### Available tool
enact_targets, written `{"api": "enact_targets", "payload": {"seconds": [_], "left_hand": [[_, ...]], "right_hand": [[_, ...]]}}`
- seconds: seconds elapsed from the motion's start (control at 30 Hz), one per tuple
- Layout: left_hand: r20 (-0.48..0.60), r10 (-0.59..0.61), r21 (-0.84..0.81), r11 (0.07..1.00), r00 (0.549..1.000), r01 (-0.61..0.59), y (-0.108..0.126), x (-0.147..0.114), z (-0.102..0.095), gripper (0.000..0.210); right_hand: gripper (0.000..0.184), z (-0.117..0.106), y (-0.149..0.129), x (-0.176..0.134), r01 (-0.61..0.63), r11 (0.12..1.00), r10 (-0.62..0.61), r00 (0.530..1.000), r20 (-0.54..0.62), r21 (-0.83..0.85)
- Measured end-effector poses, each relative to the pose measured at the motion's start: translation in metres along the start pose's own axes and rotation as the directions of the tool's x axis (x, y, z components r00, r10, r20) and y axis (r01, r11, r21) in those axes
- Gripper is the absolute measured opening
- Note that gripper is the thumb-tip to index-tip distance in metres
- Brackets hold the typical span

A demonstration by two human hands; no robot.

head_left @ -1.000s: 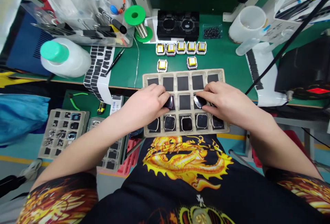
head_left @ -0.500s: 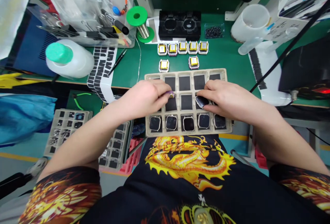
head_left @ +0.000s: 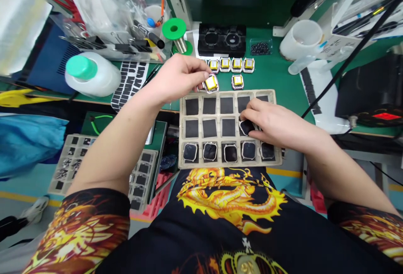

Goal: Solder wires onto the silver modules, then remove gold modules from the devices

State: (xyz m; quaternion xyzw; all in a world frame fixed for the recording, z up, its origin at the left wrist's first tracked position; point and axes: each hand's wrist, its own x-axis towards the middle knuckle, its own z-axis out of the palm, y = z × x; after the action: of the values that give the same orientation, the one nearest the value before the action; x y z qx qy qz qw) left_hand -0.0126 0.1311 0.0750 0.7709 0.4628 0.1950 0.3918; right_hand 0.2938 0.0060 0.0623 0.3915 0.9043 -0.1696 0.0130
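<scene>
Between the thumb and fingers of my left hand (head_left: 185,76) is a watch case with its battery side up (head_left: 211,83), held over the green bench beyond the tray. My right hand (head_left: 267,120) grips a dark-faced watch (head_left: 246,127) in the middle row of the beige compartment tray (head_left: 218,114); its fingers hide part of that row. Along the tray's near row lie several watches with dark screens (head_left: 230,153). On the bench past the tray, several more battery-side-up watch cases (head_left: 237,64) form a row, with one case (head_left: 237,82) in front.
A black two-well fixture (head_left: 222,40) stands behind the row, beside a small clear box of black parts (head_left: 260,47). Left are a green solder spool (head_left: 174,29) and a white bottle (head_left: 94,74). A white cup (head_left: 300,38) and black cable (head_left: 349,53) are right.
My left hand has moved up and away from the tray to the watch cases on the bench. My right hand stays at the same compartment with the watch.
</scene>
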Motion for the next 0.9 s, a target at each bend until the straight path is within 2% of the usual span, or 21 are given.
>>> {"api": "enact_targets", "payload": {"seconds": [0.13, 0.33, 0.5, 0.53, 0.6, 0.63, 0.67, 0.73, 0.8, 0.83, 0.9], "left_hand": [[-0.039, 0.103, 0.169, 0.981, 0.994, -0.095, -0.005, 0.027, 0.006, 0.027], [0.038, 0.156, 0.342, 0.926, 0.987, -0.159, -0.020, 0.047, 0.030, 0.030], [-0.051, 0.246, 0.455, 0.868, 0.968, -0.197, -0.026, 0.039, 0.042, 0.030], [-0.073, 0.270, 0.464, 0.861, 0.960, -0.208, -0.023, 0.034, 0.042, 0.030], [-0.105, 0.304, 0.466, 0.856, 0.947, -0.223, -0.016, 0.022, 0.041, 0.029], [-0.112, 0.314, 0.463, 0.856, 0.943, -0.230, -0.012, 0.014, 0.041, 0.029], [-0.107, 0.326, 0.460, 0.854, 0.939, -0.244, -0.007, 0.006, 0.040, 0.029], [-0.048, 0.355, 0.458, 0.838, 0.934, -0.295, 0.002, -0.013, 0.042, 0.030], [0.072, 0.399, 0.451, 0.805, 0.914, -0.387, 0.008, -0.034, 0.048, 0.031], [0.137, 0.422, 0.440, 0.785, 0.896, -0.437, 0.010, -0.045, 0.052, 0.031], [0.239, 0.460, 0.410, 0.751, 0.855, -0.518, 0.013, -0.065, 0.063, 0.032]], "right_hand": [[0.034, -0.003, -0.002, 0.003, 0.011, 0.999, -0.010, 1.000, -0.021, 0.031], [0.028, -0.003, 0.006, 0.009, 0.013, 0.988, -0.015, 1.000, 0.009, 0.155], [0.006, -0.015, 0.012, 0.010, 0.062, 0.965, -0.070, 0.997, 0.023, 0.256], [0.008, -0.020, 0.012, 0.010, 0.071, 0.962, -0.078, 0.997, 0.018, 0.264], [0.012, -0.030, 0.012, 0.013, 0.053, 0.963, -0.040, 0.998, -0.057, 0.264], [0.013, -0.034, 0.013, 0.015, 0.019, 0.967, 0.017, 0.990, -0.139, 0.256], [0.013, -0.037, 0.015, 0.019, -0.035, 0.970, 0.093, 0.968, -0.233, 0.241], [0.014, -0.036, 0.023, 0.027, -0.192, 0.963, 0.256, 0.872, -0.417, 0.189], [0.016, -0.029, 0.034, 0.038, -0.330, 0.935, 0.347, 0.788, -0.509, 0.127], [0.017, -0.024, 0.040, 0.043, -0.372, 0.923, 0.366, 0.773, -0.518, 0.097], [0.023, -0.012, 0.049, 0.051, -0.411, 0.909, 0.384, 0.773, -0.504, 0.062]]}}
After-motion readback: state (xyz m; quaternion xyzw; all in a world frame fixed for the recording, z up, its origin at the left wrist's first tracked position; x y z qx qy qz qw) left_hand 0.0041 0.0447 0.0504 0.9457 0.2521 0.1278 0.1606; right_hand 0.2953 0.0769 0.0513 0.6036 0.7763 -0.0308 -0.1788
